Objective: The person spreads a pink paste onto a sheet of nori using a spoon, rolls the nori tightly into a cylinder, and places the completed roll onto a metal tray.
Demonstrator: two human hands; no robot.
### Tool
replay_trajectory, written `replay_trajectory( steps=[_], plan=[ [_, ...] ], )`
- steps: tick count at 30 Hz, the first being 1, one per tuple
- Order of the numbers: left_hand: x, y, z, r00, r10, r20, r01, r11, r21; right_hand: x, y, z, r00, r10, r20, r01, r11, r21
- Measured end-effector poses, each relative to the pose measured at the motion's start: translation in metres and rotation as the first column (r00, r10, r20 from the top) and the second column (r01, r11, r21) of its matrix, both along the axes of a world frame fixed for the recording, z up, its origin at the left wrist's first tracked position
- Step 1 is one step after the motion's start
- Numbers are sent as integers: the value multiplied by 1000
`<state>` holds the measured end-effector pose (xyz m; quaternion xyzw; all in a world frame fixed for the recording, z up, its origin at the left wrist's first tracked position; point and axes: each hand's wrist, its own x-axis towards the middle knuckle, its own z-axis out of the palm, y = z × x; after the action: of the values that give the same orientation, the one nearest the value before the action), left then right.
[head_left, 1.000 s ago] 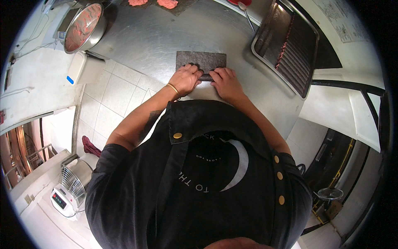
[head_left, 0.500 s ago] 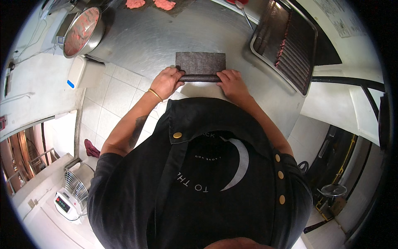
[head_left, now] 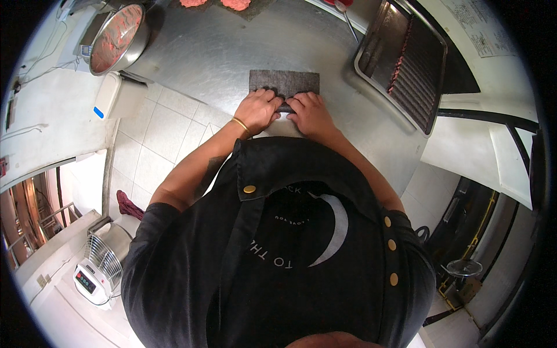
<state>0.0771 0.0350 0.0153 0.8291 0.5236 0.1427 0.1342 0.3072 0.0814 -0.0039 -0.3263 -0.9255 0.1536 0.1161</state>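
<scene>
A dark, rough-textured seaweed sheet (head_left: 284,81) lies on the steel table, its near edge curled into a roll (head_left: 284,108). My left hand (head_left: 259,111) grips the left part of this roll, fingers bent over it and thumb on the near side. Closed the same way, my right hand (head_left: 312,114) holds the right part. The two hands nearly meet at the middle, so most of the roll is hidden beneath them. Beyond my fingers the far part of the sheet stays flat.
At right, a metal tray (head_left: 371,81) holds several dark rolls in a row. Pink paste (head_left: 236,4) sits on dark sheets at the far edge. A steel bowl (head_left: 139,49) smeared with pink stands far left, and a spoon (head_left: 350,24) lies near the tray.
Both hands have slid inward from the roll's ends to its middle, now almost touching. The flat part of the sheet looks slightly shorter behind my fingers.
</scene>
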Motion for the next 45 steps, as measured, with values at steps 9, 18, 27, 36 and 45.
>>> replay_trajectory(
  steps=[9, 18, 27, 36, 45],
  plan=[
    [-3, 13, -10, 1000, 0, -14, -1, 997, -79, -6, 10, 1, 998, -38, 50, 42, 997, -71],
    [4, 14, -8, 999, -23, -32, 24, 999, 36, -11, 8, 2, 995, -78, 57, 75, 996, 50],
    [12, 21, -11, 997, 44, -65, -46, 998, -30, -13, 11, 7, 996, -53, 74, 55, 998, -24],
    [22, 25, -16, 984, 138, -116, -147, 986, -73, -21, 17, 15, 979, -58, 196, 81, 990, -115],
    [34, 22, 4, 970, 184, -157, -216, 952, -217, 2, 9, 13, 964, -180, 198, 199, 976, -85]
  ],
)
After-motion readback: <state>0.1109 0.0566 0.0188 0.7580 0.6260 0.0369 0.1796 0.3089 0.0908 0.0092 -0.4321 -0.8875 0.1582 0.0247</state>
